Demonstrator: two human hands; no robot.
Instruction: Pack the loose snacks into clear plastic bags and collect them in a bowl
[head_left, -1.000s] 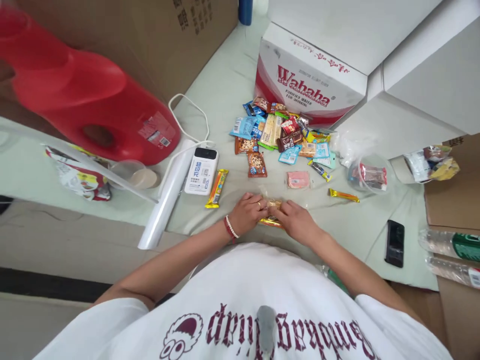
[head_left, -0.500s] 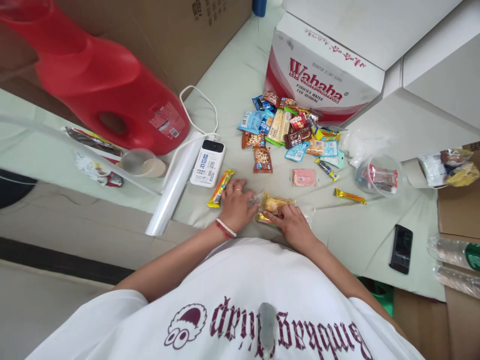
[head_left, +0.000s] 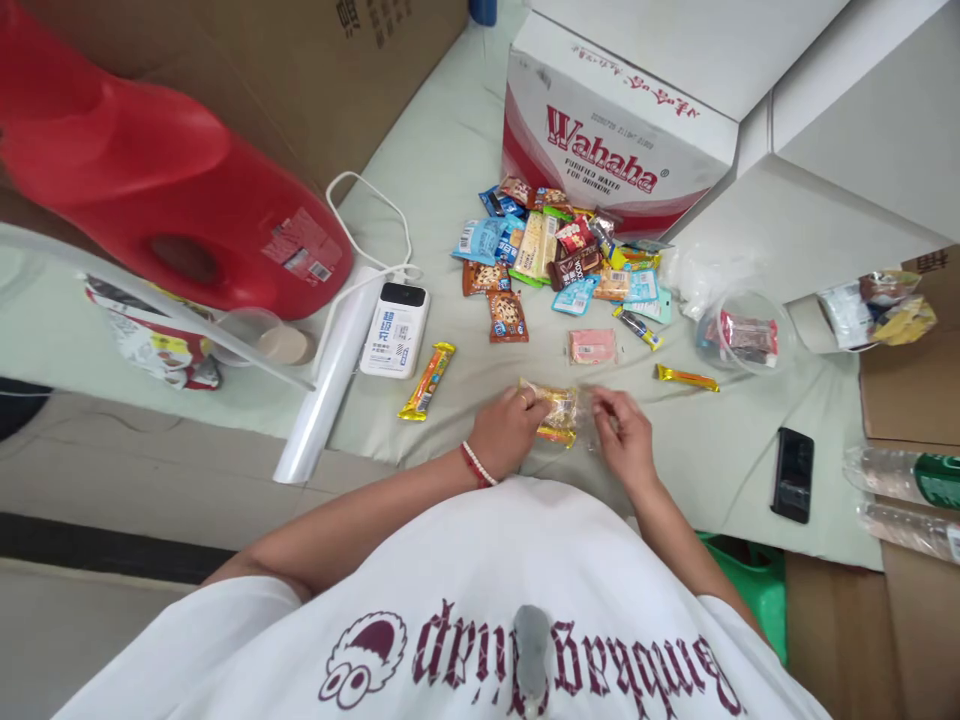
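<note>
Close to my body lies a clear plastic bag with yellow-wrapped snack bars in it. My left hand is closed on its left end, fingers curled over the plastic. At the other end, my right hand pinches the loose clear edge between thumb and fingers. A yellow snack bar lies left of my left hand. Just beyond the bag is a pink wrapped snack. Farther off, brown cookie packets and other small snacks form a heap.
A white power bank with a cable and a clear plastic roll lie left, near a big red jug. Behind the heap stands a Wahaha carton. To the right are a clear tub, another yellow bar and a phone.
My left hand has moved right, away from the loose yellow bar, and closed on the bag's left end. My right hand has shifted right, off the bars, to the bag's clear edge.
</note>
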